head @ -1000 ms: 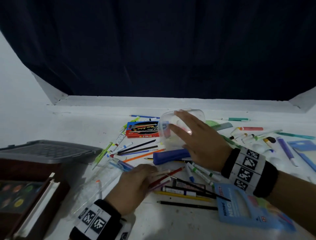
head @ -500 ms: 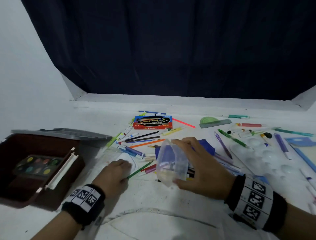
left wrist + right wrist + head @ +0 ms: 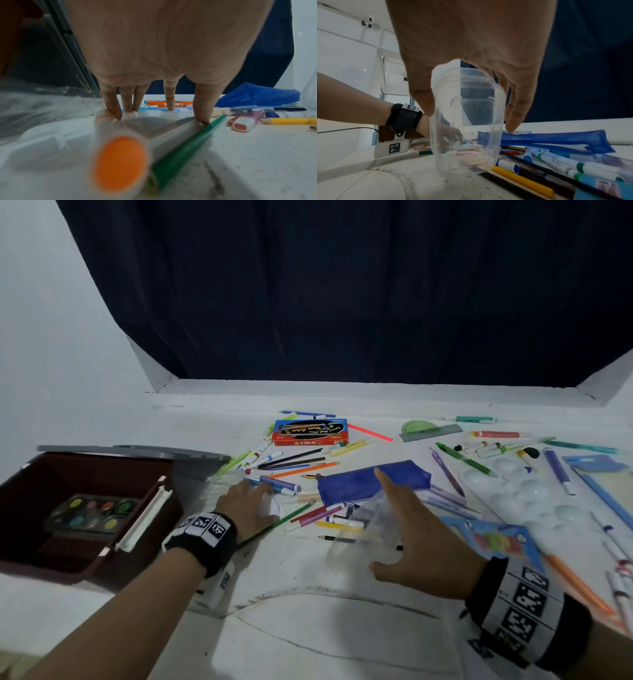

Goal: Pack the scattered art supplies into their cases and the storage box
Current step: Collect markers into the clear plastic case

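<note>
Right hand (image 3: 416, 537) spread beside clear container (image 3: 467, 116), left hand (image 3: 247, 503) seemingly pressing markers (image 3: 120, 155) flat

Head view high, angled down at table (image 3: 308, 594), wrist views low (close), both showing blue pouch (image 3: 257, 94).

One brown storage box (image 3: 85, 563) at left, holding one paint set (image 3: 90, 513); one red pencil box (image 3: 310, 433) far; one blue pouch (image 3: 370, 481); one clear container (image 3: 467, 121); one white palette (image 3: 524, 491) at right; two hands.
</note>
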`<action>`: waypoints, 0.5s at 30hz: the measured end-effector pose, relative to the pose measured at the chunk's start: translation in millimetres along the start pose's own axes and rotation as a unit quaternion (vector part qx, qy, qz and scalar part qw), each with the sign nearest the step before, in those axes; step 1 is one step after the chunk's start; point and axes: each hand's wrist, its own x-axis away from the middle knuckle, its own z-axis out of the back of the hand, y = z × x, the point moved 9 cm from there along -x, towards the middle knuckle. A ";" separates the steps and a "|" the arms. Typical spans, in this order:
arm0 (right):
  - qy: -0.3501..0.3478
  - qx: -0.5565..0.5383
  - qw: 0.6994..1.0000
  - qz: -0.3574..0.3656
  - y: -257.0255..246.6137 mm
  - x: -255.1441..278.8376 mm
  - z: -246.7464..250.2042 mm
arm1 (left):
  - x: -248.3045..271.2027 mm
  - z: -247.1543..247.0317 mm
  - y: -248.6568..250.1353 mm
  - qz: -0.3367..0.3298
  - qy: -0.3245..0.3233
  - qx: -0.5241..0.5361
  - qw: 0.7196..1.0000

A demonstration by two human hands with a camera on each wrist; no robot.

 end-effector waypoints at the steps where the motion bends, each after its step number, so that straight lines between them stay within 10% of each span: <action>1: -0.005 0.007 1.000 -0.003 -2.0 -0.5 -1.1 | -2.2 -0.2 0.0 -0.007 -0.006 0.000 1.000; 9: 0.018 0.016 0.997 -0.072 -4.7 -14.8 -6.0 | 2.1 26.9 1.8 -0.066 0.050 0.090 0.993; 15: 0.094 -0.012 0.989 -0.116 14.0 -15.3 -3.9 | 43.2 87.0 8.8 -0.143 0.186 0.312 0.921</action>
